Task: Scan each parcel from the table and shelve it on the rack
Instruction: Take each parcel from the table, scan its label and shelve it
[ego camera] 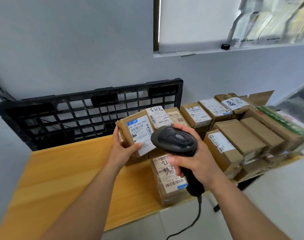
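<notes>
Yellow table point(61, 179), grey wall point(61, 49); left hand point(123, 148) grips parcel point(135, 132); right hand point(196, 163) grips scanner point(175, 141).

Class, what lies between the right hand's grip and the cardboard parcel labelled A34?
In the head view, the head of the black handheld barcode scanner; the right hand's grip closes round its handle, near the brown cardboard parcel.

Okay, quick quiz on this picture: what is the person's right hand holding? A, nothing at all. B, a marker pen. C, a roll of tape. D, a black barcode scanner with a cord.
D: the right hand grips the handle of a black barcode scanner, its cord trailing down, while the left hand holds a labelled parcel in front of it.
</notes>
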Available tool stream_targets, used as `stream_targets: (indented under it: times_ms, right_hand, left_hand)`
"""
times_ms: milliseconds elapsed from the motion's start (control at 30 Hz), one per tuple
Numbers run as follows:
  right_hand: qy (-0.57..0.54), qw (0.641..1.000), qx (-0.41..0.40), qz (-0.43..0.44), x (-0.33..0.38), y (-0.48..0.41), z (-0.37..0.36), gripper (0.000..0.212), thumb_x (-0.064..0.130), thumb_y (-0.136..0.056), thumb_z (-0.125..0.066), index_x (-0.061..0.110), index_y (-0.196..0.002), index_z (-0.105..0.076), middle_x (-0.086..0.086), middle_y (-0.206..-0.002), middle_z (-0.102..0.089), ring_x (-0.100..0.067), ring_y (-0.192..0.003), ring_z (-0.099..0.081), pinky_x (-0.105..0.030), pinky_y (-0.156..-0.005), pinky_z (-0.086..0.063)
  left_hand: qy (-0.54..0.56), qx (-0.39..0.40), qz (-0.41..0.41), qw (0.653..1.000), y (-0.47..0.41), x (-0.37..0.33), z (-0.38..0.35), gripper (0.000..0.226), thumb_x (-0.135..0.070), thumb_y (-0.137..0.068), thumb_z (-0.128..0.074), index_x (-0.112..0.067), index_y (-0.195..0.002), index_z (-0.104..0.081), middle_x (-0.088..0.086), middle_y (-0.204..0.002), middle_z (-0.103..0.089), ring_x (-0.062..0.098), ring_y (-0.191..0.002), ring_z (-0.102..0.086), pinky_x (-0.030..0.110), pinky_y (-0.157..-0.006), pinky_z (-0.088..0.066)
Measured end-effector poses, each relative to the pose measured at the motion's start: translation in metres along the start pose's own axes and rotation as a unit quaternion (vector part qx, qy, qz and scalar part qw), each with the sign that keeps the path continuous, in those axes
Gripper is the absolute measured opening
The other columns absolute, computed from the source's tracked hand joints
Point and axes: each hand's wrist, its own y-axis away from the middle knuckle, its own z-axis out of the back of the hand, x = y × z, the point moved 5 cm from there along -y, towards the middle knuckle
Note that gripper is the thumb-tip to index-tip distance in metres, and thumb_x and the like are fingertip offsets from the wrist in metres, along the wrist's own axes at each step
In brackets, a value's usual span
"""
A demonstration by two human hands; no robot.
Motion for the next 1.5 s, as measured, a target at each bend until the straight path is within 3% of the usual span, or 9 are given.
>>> stream_targets:
  times_ms: [300, 533, 767, 900, 1000, 1067, 1200, 1333, 1500]
  right_hand:
    - [-0.020, 0.999, 0.036, 0.024, 0.012, 0.019, -0.002, 0.079, 0.009, -0.072, -0.077, 0.035, -0.138, -0.043, -0.007, -0.102, -0.069, -0.029, -0.055, -0.062, -0.045, -0.057, -0.055]
    - [-0.018, 0.998, 0.051, 0.037, 0.018, 0.037, 0.002, 0.079, 0.010, -0.072, -0.078, 0.033, -0.139, -0.042, -0.001, -0.109, -0.068, -0.032, -0.057, -0.063, -0.049, -0.059, -0.056]
    - [-0.013, 0.997, 0.065, 0.046, 0.018, 0.057, 0.012, 0.078, 0.000, -0.078, -0.077, 0.036, -0.138, -0.041, -0.011, -0.091, -0.070, -0.031, -0.056, -0.062, -0.040, -0.053, -0.056]
    - [-0.016, 0.995, 0.068, 0.065, 0.019, 0.066, 0.013, 0.082, 0.019, -0.067, -0.087, 0.045, -0.133, -0.045, -0.003, -0.106, -0.068, -0.016, -0.067, -0.067, -0.028, -0.060, -0.056]
    - [-0.037, 0.993, 0.089, 0.069, 0.018, 0.074, 0.012, 0.082, 0.013, -0.070, -0.086, 0.041, -0.135, -0.045, 0.000, -0.114, -0.065, -0.029, -0.057, -0.064, -0.034, -0.051, -0.057]
    - [-0.033, 0.991, 0.102, 0.074, 0.017, 0.078, 0.010, 0.086, 0.019, -0.066, -0.089, 0.039, -0.137, -0.044, -0.001, -0.115, -0.064, -0.030, -0.056, -0.065, -0.036, -0.051, -0.057]
    - [-0.038, 0.988, 0.121, 0.082, 0.014, 0.086, -0.001, 0.083, 0.032, -0.061, -0.084, 0.046, -0.133, -0.046, -0.010, -0.118, -0.062, -0.031, -0.055, -0.065, -0.044, -0.054, -0.057]
    - [-0.036, 0.985, 0.136, 0.096, 0.016, 0.098, -0.020, 0.083, 0.019, -0.065, -0.085, 0.046, -0.134, -0.047, -0.009, -0.118, -0.064, -0.034, -0.054, -0.065, -0.054, -0.054, -0.057]
    - [-0.048, 0.981, 0.158, 0.107, 0.027, 0.124, -0.055, 0.082, -0.004, -0.071, -0.082, 0.039, -0.133, -0.049, -0.014, -0.115, -0.062, -0.028, -0.051, -0.063, -0.036, -0.047, -0.055]
  left_hand:
    - [-0.008, -0.024, -0.033, 0.999, 0.035, -0.017, 0.006, 0.109, -0.016, -0.077, -0.080, -0.037, -0.153, -0.004, 0.004, -0.117, -0.061, 0.006, -0.096, -0.059, 0.020, -0.067, -0.047]
    - [-0.012, -0.047, -0.040, 0.998, 0.058, -0.023, 0.006, 0.109, -0.017, -0.076, -0.081, -0.036, -0.153, -0.007, 0.003, -0.117, -0.062, 0.010, -0.099, -0.061, 0.021, -0.069, -0.051]
    - [-0.006, -0.067, -0.042, 0.997, 0.091, -0.028, -0.001, 0.109, -0.013, -0.077, -0.079, -0.037, -0.153, -0.005, 0.004, -0.112, -0.066, 0.009, -0.095, -0.064, 0.018, -0.063, -0.051]
    - [0.000, -0.098, -0.037, 0.995, 0.116, -0.024, 0.001, 0.108, -0.014, -0.076, -0.080, -0.037, -0.152, -0.007, 0.008, -0.113, -0.068, 0.016, -0.098, -0.066, 0.024, -0.071, -0.053]
    - [0.009, -0.131, -0.043, 0.990, 0.143, -0.023, 0.004, 0.098, -0.016, -0.078, -0.078, -0.035, -0.150, -0.014, 0.004, -0.113, -0.067, 0.016, -0.099, -0.066, 0.019, -0.064, -0.054]
    - [0.013, -0.165, -0.051, 0.985, 0.161, -0.022, 0.008, 0.090, -0.017, -0.081, -0.076, -0.033, -0.149, -0.020, -0.001, -0.109, -0.067, 0.013, -0.097, -0.067, 0.016, -0.059, -0.054]
    - [0.026, -0.215, -0.057, 0.975, 0.196, -0.014, 0.016, 0.079, -0.020, -0.083, -0.074, -0.032, -0.145, -0.026, -0.002, -0.109, -0.068, 0.013, -0.098, -0.068, 0.019, -0.066, -0.057]
    - [0.031, -0.245, -0.063, 0.967, 0.230, -0.010, 0.029, 0.076, -0.023, -0.083, -0.073, -0.030, -0.145, -0.029, -0.001, -0.113, -0.068, 0.013, -0.100, -0.068, 0.020, -0.068, -0.057]
    - [0.042, -0.270, -0.066, 0.960, 0.274, -0.001, 0.057, 0.081, -0.030, -0.079, -0.075, -0.034, -0.145, -0.030, -0.004, -0.118, -0.067, 0.013, -0.107, -0.066, 0.031, -0.082, -0.058]
